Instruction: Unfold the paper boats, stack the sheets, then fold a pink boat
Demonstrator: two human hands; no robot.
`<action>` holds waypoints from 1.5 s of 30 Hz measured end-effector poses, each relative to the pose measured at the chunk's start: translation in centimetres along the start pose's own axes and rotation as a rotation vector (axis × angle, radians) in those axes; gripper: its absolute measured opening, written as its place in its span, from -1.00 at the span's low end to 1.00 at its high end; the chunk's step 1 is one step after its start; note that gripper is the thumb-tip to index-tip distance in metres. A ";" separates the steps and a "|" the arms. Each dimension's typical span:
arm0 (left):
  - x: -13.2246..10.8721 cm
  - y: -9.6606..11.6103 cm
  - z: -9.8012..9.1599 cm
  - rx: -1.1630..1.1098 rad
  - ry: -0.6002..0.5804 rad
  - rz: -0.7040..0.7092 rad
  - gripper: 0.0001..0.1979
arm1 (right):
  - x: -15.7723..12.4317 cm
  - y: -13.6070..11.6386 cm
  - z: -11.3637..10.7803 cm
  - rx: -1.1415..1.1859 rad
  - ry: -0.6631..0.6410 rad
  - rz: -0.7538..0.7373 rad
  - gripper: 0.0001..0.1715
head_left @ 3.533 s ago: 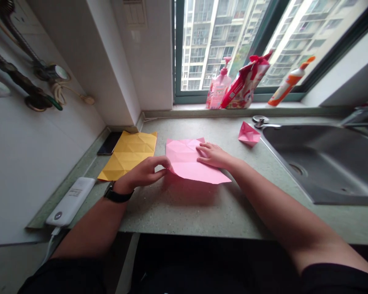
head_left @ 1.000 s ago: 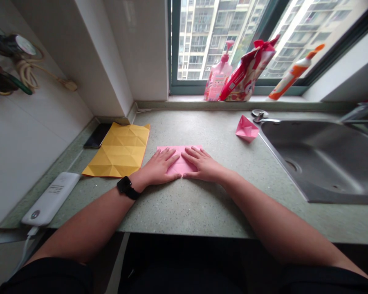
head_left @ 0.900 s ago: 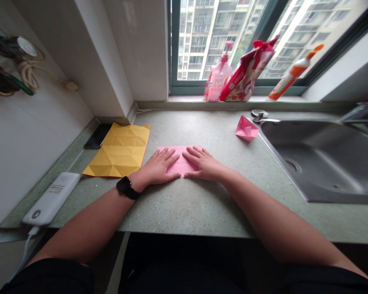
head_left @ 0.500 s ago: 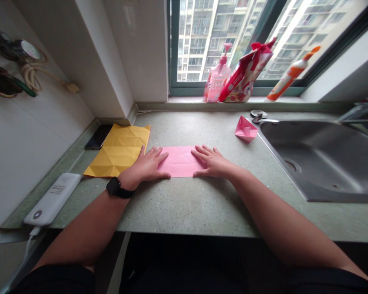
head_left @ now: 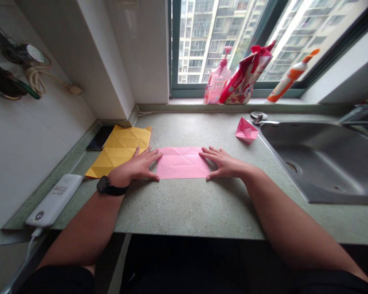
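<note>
A pink sheet of paper, folded to an oblong and marked with creases, lies flat on the counter in front of me. At its left edge rests my left hand, fingers spread, with a black watch on the wrist. My right hand touches the paper's right edge, its fingers spread as well. Neither hand grips anything. Creased yellow paper lies left of the pink sheet, partly behind my left hand. Off to the right, near the sink, stands a small folded pink paper shape.
A metal sink takes up the right side. On the left are a white power bank with a cable and a dark phone. A pump bottle, a red bag and an orange-and-white bottle stand on the sill.
Both hands have slid outward, my left hand to the left and my right hand to the right. More of the pink sheet shows between them.
</note>
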State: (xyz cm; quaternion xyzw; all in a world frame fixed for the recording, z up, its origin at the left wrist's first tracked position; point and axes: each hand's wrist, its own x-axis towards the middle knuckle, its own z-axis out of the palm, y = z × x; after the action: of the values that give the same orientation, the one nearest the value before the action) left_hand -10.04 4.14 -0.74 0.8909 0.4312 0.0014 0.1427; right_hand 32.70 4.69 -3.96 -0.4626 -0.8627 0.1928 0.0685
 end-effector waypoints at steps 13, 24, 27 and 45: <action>1.1 5.5 0.8 -0.173 0.332 0.267 -0.47 | 1.4 -0.6 0.7 0.104 0.385 -0.026 -0.50; 1.9 6.5 1.8 -0.209 0.176 0.383 -0.61 | 2.8 -1.0 1.0 0.119 0.396 0.018 -0.45; 1.8 6.4 1.8 -0.205 0.192 0.387 -0.61 | 2.4 -1.2 0.4 0.168 0.414 0.018 -0.49; 1.8 6.6 1.9 -0.289 0.269 0.425 -0.78 | 1.5 -2.8 -0.3 0.453 0.292 0.342 -0.53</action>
State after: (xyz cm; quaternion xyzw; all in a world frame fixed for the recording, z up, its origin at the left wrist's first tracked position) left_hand -3.59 1.14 -1.11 0.9235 0.2453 0.2107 0.2063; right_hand 29.77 4.63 -2.70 -0.5966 -0.6886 0.3204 0.2594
